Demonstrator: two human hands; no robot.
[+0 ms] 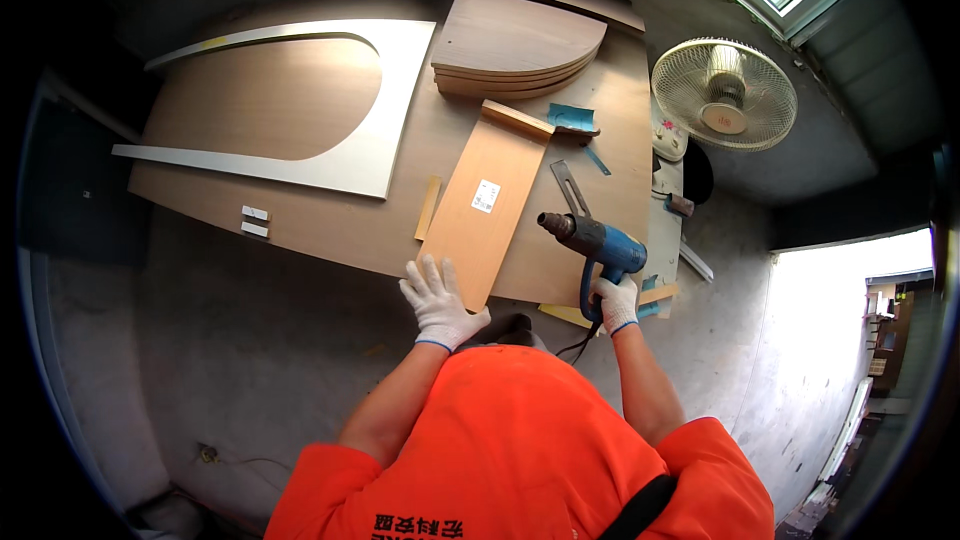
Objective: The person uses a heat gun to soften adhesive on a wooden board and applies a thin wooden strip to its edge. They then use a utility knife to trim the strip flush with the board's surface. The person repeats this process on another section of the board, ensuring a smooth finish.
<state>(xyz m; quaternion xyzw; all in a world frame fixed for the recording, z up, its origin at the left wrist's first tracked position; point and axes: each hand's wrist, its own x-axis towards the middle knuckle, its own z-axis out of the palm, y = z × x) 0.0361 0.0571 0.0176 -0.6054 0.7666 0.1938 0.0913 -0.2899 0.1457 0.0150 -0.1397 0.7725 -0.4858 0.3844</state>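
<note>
Wooden board (487, 208) lies slanted on the big table (330, 225); the gloved left hand (438, 303) presses flat and open on its near end. Right hand (617, 302) grips a blue heat gun (592, 243), nozzle aimed at the board's right edge. Best to keep the heat moving evenly.

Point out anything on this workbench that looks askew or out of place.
Little stands out. The narrow wooden panel lies diagonally across the large board, its near end under the gloved left hand. The right hand holds a blue heat gun. A floor fan lies tipped face-up beside the bench.
</note>
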